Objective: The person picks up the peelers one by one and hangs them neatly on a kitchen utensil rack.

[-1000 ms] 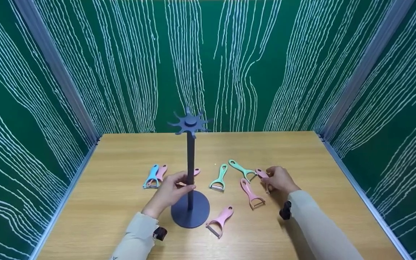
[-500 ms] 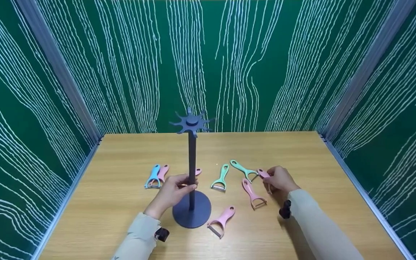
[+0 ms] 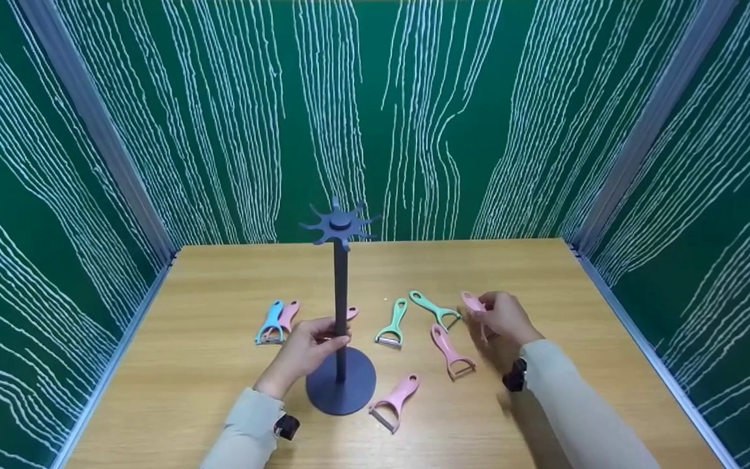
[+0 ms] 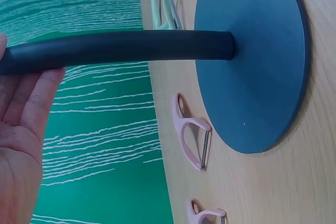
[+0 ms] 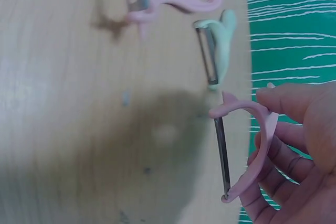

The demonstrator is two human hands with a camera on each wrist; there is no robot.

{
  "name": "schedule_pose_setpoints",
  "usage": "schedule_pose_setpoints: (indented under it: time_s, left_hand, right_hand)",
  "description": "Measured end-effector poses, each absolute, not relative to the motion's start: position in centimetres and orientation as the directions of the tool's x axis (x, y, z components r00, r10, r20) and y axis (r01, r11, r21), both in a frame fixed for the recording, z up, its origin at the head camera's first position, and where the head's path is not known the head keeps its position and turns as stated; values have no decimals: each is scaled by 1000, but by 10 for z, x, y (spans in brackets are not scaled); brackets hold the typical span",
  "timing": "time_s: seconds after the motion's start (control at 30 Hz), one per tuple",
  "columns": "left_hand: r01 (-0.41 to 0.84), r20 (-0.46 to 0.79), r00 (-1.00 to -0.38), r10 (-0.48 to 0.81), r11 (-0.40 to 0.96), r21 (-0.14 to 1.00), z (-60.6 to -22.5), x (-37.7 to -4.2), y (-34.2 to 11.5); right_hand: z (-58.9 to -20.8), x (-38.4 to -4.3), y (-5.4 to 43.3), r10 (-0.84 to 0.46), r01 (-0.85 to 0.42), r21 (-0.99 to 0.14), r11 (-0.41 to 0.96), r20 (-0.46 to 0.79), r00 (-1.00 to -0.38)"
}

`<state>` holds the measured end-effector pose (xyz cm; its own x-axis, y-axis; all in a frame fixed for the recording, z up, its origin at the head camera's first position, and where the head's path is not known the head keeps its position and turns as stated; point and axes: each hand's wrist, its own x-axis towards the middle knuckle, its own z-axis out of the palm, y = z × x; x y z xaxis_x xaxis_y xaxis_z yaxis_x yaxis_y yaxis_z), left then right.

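A person in pale sleeves works with both hands at a wooden table (image 3: 219, 267) framed by green walls (image 3: 453, 124) patterned with white lines. The left hand (image 3: 303, 355) keeps its grip curled round the post of a dark stand (image 3: 340, 286), which rises upright near mid-table from a round base to a star of hooked arms. Toward the right edge, the right hand (image 3: 508, 322) has its grip closed on a pink peeler (image 3: 474, 303), whose fork and blade project from the fingers. Just beside it lie a green peeler (image 3: 428, 303), angled on the far-edge side, and a second pink peeler (image 3: 442, 340). Another green peeler (image 3: 396, 319) rests between these and the stand, while a third pink peeler (image 3: 403, 393) lies right of the base on the near-edge side. Toward the left edge, a blue peeler (image 3: 274, 314) lies against a fourth pink peeler (image 3: 289, 314). A fifth pink peeler (image 3: 353, 314) shows only its handle end behind the post and left hand, so how the rest lies is hard to tell.
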<state>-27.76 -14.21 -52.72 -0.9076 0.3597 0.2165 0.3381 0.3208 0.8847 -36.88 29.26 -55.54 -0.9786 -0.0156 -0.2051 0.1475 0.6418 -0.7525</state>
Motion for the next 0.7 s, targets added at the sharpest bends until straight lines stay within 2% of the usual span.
schedule_pose_setpoints:
  time_s: [0.2,0.4,0.7]
  left_hand:
    - [359,237,-904,356,330,873,-525,-275,-140]
    - [342,216,-907,362,335,878,-523,-273,-141]
    - [348,224,-906,358,333,876,-525,-272,-140]
  right_hand:
    - [-543,-361,293,-51,31,-739,673,-88,-995]
    - [-534,-356,288,-31,40,-732,681,-84,-996]
    - [-523,-347,282,-22,-38,-753,657,31,-999]
